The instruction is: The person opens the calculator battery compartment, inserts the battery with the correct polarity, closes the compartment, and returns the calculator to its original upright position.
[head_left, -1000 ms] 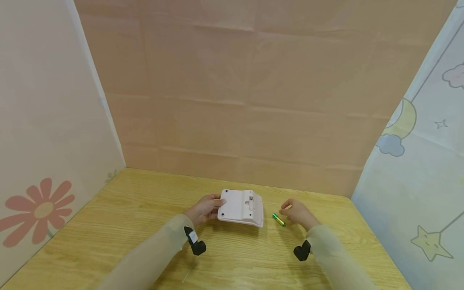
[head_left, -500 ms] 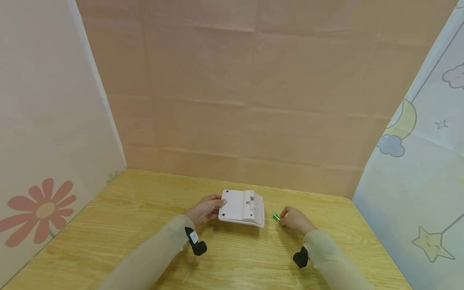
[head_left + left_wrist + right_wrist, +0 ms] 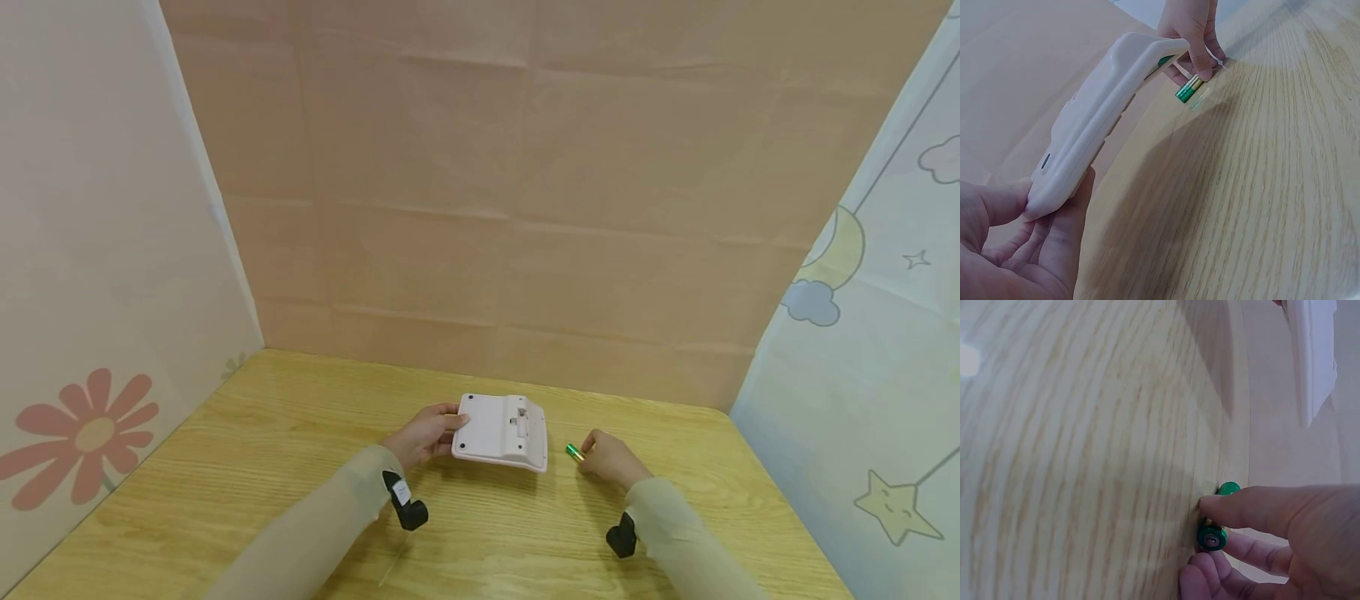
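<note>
My left hand [image 3: 422,433] grips a pale pink-white calculator [image 3: 487,427] by its left edge, thumb on the back and fingers beneath. The calculator is held up off the table, tilted, its back facing me. An uncovered battery compartment [image 3: 519,422] shows on that back. In the left wrist view, keys line the underside of the calculator [image 3: 1088,115]. To the right, my right hand [image 3: 611,460] pinches a green and gold battery [image 3: 574,452] low over the wood. The right wrist view has the thumb [image 3: 1254,509] lying across the battery [image 3: 1212,539].
A wood-grain table [image 3: 495,533] carries everything. Behind it rises a tan paper backdrop [image 3: 480,208]. Side panels stand left and right, one with a red flower [image 3: 86,437], the other with a star [image 3: 896,508]. A black wrist camera [image 3: 622,535] sits on the right sleeve.
My right hand has come down and left onto the battery, which it now pinches and has turned slightly. The left hand and the calculator have stayed nearly still.
</note>
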A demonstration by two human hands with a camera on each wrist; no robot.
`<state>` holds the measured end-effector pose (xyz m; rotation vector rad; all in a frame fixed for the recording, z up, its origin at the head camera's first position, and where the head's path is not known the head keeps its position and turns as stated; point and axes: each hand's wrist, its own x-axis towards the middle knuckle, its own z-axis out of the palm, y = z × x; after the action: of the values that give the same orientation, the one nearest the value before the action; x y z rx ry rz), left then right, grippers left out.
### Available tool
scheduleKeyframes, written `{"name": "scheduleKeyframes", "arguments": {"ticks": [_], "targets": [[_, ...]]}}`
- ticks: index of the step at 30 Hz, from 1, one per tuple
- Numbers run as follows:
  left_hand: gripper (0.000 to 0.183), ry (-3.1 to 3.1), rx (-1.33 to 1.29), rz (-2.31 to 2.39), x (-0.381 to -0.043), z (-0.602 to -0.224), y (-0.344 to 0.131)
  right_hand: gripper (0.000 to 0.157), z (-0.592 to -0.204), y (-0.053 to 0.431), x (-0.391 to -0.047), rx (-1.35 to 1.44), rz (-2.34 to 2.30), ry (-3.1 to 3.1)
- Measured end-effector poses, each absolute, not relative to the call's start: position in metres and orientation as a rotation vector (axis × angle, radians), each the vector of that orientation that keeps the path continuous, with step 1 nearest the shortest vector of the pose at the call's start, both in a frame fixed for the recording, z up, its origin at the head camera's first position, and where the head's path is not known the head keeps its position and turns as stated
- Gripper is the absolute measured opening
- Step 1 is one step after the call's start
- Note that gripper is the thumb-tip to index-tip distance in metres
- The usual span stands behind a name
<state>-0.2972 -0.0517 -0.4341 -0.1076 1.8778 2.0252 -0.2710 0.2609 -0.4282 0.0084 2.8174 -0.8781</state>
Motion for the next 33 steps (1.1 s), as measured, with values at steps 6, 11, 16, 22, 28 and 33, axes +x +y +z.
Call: {"name": "scheduleKeyframes", "arguments": {"ticks": [6,11,16,22,28,33], "targets": [[0.035,1.885,-0.115,2.018,-0.298,-0.436,-0.052,0.018,-0.428,0.260,-0.272,-0.016,-0.821,2.844],[0.035,1.887,-0.114,2.024,-0.298,-0.436,-0.053,0.015,-0.427,0.258,-0.271,-0.010,-0.831,2.837],[0.034,1.894,-0.123,2.018,-0.299,-0.437,-0.052,0.014,-0.425,0.259,-0.269,-0.021,-0.834,2.832],[0.035,1.884,-0.113,2.027,-0.299,-0.437,-0.053,0.010,-0.421,0.261,-0.270,-0.028,-0.796,2.851],[0.036,1.885,-0.114,2.030,-0.300,-0.437,-0.054,0.010,-0.418,0.264,-0.273,0.002,-0.895,2.834],[0.036,1.883,-0.113,2.034,-0.299,-0.436,-0.054,0.007,-0.414,0.264,-0.273,0.010,-0.978,2.820]]}}
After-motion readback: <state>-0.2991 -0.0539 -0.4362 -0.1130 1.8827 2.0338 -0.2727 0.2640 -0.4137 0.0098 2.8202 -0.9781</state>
